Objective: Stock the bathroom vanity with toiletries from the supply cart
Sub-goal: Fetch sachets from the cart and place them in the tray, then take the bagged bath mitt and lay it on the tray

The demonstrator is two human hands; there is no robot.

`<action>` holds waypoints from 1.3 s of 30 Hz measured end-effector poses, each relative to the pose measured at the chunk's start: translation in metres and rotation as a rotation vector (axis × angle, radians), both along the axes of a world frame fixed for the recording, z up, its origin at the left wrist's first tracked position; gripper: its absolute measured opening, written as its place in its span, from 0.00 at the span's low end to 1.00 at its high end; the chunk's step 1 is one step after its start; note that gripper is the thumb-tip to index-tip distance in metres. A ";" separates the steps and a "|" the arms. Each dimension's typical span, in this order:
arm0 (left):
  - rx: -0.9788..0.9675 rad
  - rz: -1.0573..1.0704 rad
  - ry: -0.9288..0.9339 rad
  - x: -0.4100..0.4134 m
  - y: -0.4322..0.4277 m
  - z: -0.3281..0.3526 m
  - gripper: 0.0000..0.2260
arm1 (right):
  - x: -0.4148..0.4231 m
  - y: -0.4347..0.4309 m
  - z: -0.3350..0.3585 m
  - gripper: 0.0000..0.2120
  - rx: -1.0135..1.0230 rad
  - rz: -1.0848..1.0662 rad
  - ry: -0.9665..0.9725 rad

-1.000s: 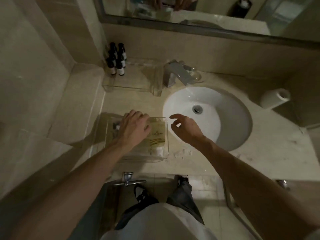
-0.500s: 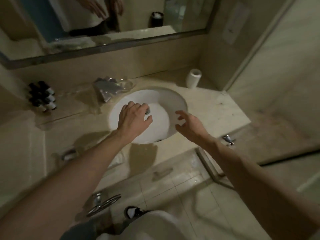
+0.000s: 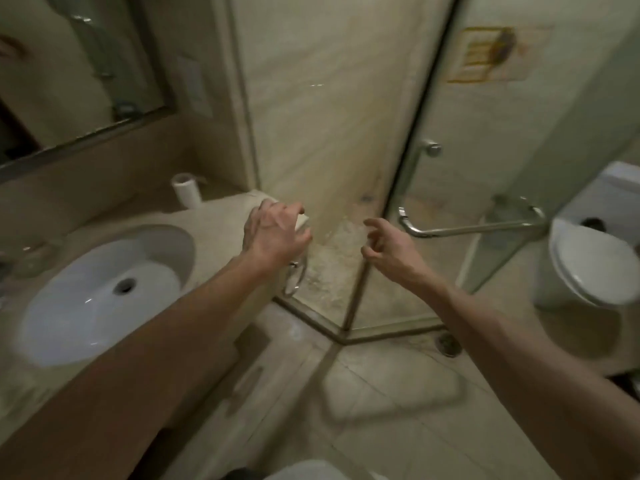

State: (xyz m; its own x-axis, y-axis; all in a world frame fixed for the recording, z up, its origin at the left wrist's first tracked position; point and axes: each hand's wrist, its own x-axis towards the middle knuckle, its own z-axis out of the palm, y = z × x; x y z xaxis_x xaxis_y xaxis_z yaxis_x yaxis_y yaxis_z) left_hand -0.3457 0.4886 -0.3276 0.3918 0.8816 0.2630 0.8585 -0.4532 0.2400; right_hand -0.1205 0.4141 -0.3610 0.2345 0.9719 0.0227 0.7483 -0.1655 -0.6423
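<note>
**Both hands empty, off the counter's end**

Left hand (image 3: 273,233) loosely spread, holding nothing — hovers over the right end of the counter (image 3: 221,216). Right hand (image 3: 388,247) half-curled, also empty, in front of the shower glass (image 3: 329,133). Sink (image 3: 104,292) at left, paper roll (image 3: 187,190) upright behind it. Toilet (image 3: 595,261) far right. No toiletries visible — frame blurred.
</note>
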 end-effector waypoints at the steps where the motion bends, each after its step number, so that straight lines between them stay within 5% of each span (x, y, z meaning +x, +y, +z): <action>1: -0.003 -0.038 -0.008 0.028 -0.009 0.002 0.18 | 0.025 -0.017 0.002 0.25 0.018 -0.037 -0.008; 16: 0.094 -0.917 0.046 0.404 -0.203 0.031 0.21 | 0.272 -0.362 0.032 0.26 0.010 -0.918 -0.020; 29: 0.058 -1.577 -0.039 0.657 -0.462 0.049 0.21 | 0.358 -0.644 0.058 0.26 -0.066 -1.603 -0.054; 39: 0.015 -2.041 -0.101 0.720 -0.680 0.047 0.20 | 0.323 -0.795 0.053 0.26 0.023 -2.017 0.019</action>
State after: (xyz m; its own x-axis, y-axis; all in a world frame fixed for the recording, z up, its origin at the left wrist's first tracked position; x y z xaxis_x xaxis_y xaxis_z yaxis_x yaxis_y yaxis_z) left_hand 0.3744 -0.1911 -0.2811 0.5905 -0.7300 0.3441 -0.8068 -0.5434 0.2318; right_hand 0.2029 -0.3809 -0.3079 0.7754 -0.6313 0.0138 -0.4673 -0.5883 -0.6599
